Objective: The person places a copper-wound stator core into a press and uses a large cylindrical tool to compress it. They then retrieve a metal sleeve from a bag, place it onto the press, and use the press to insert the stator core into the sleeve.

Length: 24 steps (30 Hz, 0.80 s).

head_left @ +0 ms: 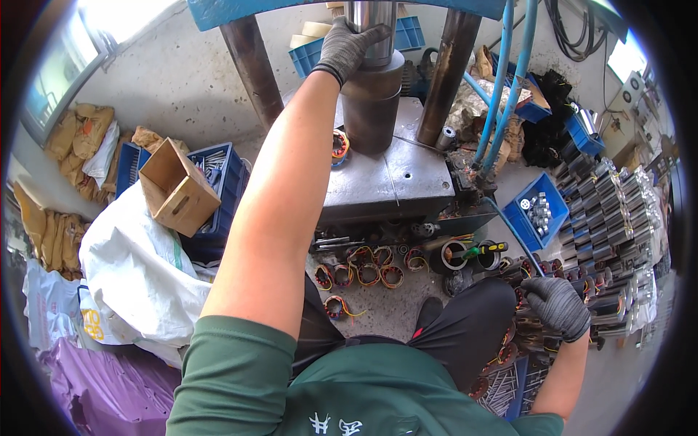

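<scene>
My left hand (347, 45), in a grey knit glove, is stretched far forward and wraps the shiny steel ram (372, 29) of a press, just above a dark steel cylinder (372, 109) standing on the grey press bed (392, 182). A wound stator with copper coils (339, 147) lies on the bed beside the cylinder. My right hand (558, 307), also gloved, is low at my right side among dark metal parts; its fingers are curled, but what they grip is hidden.
Several wound stators (363, 275) lie on the floor before the press. Blue bins (536, 212) with metal parts, stacked finned motor housings (611, 218), a cardboard box (176, 190), white sacks (134, 269) and blue hoses (502, 94) surround me.
</scene>
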Each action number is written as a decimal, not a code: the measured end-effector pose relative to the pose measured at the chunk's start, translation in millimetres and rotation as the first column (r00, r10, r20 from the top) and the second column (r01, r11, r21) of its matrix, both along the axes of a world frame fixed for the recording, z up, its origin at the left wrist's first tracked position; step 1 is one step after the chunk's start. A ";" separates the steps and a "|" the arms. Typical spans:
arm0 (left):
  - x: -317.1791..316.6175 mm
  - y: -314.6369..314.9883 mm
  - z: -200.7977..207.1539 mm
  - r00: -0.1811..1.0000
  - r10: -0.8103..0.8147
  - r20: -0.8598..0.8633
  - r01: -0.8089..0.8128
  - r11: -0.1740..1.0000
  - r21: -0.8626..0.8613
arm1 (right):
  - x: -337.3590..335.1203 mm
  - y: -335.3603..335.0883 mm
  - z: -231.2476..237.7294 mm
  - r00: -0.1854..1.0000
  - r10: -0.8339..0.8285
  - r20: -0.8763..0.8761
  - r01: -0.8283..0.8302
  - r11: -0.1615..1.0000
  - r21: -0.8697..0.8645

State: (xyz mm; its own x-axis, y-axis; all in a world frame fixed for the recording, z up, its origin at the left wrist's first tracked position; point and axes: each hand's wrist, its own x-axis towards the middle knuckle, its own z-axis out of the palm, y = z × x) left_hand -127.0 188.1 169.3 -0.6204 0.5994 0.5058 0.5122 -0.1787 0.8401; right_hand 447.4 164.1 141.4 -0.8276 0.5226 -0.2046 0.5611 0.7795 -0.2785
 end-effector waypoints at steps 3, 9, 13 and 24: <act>-7.0 -4.9 -2.7 1.000 0.000 0.002 0.000 1.000 -0.001 | -18.3 -2.2 15.4 0.974 -0.218 -0.061 0.203 0.959 -0.197; 1.1 -0.3 0.7 1.000 -0.005 -0.002 0.005 1.000 -0.002 | 2.4 3.1 -2.6 1.000 -0.013 0.027 0.014 1.000 -0.013; -6.0 -3.6 -1.6 1.000 -0.001 0.000 0.001 1.000 -0.005 | -16.6 -2.4 16.7 0.979 -0.193 -0.064 0.182 0.973 -0.143; -12.8 7.7 -9.6 0.996 -0.059 -0.070 0.070 0.983 0.168 | -56.0 56.8 28.9 0.655 -0.325 -0.683 0.396 0.916 -0.056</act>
